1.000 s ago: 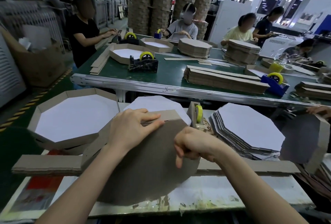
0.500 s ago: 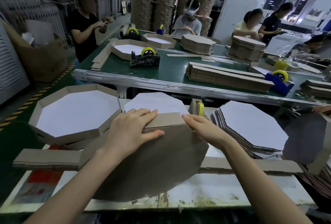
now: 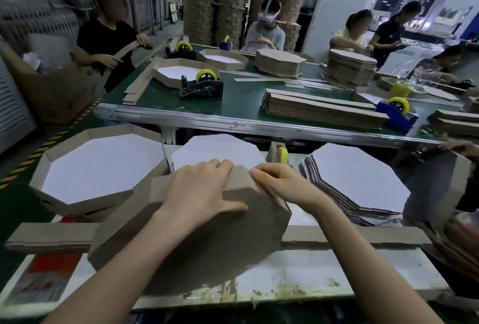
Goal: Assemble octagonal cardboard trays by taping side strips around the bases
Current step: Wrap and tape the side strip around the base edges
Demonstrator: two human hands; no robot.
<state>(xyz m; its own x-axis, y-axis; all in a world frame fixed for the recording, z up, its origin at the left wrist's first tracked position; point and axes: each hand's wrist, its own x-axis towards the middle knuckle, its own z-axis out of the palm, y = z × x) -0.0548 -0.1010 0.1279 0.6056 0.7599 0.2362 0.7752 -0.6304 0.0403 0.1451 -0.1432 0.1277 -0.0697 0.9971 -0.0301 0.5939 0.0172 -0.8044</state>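
The brown octagonal cardboard tray (image 3: 207, 246), tilted on the counter (image 3: 324, 274), is gripped at its top edge by the left hand (image 3: 199, 194). Just rightward, its brown side strip (image 3: 239, 177) is pinched by the right hand (image 3: 282, 183).

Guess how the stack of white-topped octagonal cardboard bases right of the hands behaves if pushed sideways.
The stack of white-topped octagonal cardboard bases would probably shear rather than move as a block: its sheets lie fanned. Single sheets look flat, thin, likely light and fairly stiff.
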